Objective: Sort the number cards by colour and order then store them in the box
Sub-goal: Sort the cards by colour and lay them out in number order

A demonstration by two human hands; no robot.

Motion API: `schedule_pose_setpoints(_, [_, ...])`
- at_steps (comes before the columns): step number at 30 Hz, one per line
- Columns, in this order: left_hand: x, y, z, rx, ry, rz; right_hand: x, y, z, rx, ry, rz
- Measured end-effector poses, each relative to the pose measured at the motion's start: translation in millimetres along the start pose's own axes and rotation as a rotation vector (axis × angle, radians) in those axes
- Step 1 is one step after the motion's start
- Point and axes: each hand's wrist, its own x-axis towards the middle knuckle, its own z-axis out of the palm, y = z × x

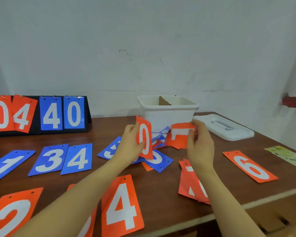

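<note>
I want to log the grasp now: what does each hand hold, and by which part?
The left hand pinches the red 0 card by its left long edge. The right hand grips another red card at its right end; its number is unclear.

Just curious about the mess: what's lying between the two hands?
In the head view, between the left hand and right hand lies an unsorted heap of blue cards, in front of the white box.

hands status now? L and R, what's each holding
Left hand: grips the red 0 card, held upright above the table.
Right hand: pinches a red card; its number is partly hidden, so it cannot be told.
</note>
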Motion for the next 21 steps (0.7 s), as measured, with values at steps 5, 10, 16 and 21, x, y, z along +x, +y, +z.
schedule_pose_setpoints(5, [-16, 26, -13, -0.096, 0.178, 0.104, -4, -23, -16, 0.181, 0.176, -0.041])
schedule_pose_setpoints(10, [-53, 39, -33, -0.316, 0.286, 0.066, -24, -69, -11, 0.467, 0.129, 0.115])
schedule_pose_setpoints(16, [-100, 24, -81, -0.43, 0.526, -0.018, -77, -109, 26, 0.587, -0.355, 0.153])
schedule_pose_setpoints(21, [-154, -17, -132, -0.244, 0.571, -0.059, -109, -158, 51, 0.671, -0.575, 0.185])
